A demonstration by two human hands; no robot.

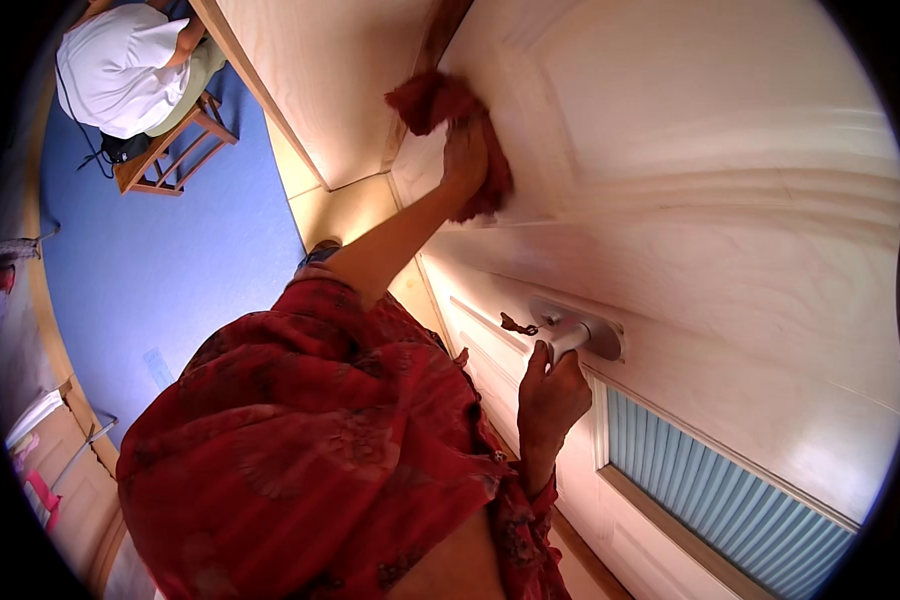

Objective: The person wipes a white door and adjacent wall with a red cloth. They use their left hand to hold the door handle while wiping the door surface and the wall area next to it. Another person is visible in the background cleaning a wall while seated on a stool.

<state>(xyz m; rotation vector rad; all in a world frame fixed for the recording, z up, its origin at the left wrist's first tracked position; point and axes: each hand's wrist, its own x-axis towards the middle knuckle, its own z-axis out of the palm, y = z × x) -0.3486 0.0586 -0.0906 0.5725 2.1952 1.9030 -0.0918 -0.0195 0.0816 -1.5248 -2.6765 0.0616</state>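
Note:
With my left hand [466,154] I hold a dark red cloth [495,176] against the pale wooden door [690,142]. The cloth is blurred, and one end of it fans out beyond my fingers toward the door's edge. Lower on the door, my right hand [553,397] grips the metal lever handle [570,341], thumb on the near side. The handle sits on an oval metal plate [606,337]. A key with a small dark tag [519,325] hangs at the lock beside the lever.
A louvred vent panel [712,457] is set into the lower door. Beside the door stands a wooden panel [322,82]. On the blue floor [165,255], a person in a white shirt [124,71] sits on a wooden bench [184,146]. Another door with a handle [101,431] lies at the left.

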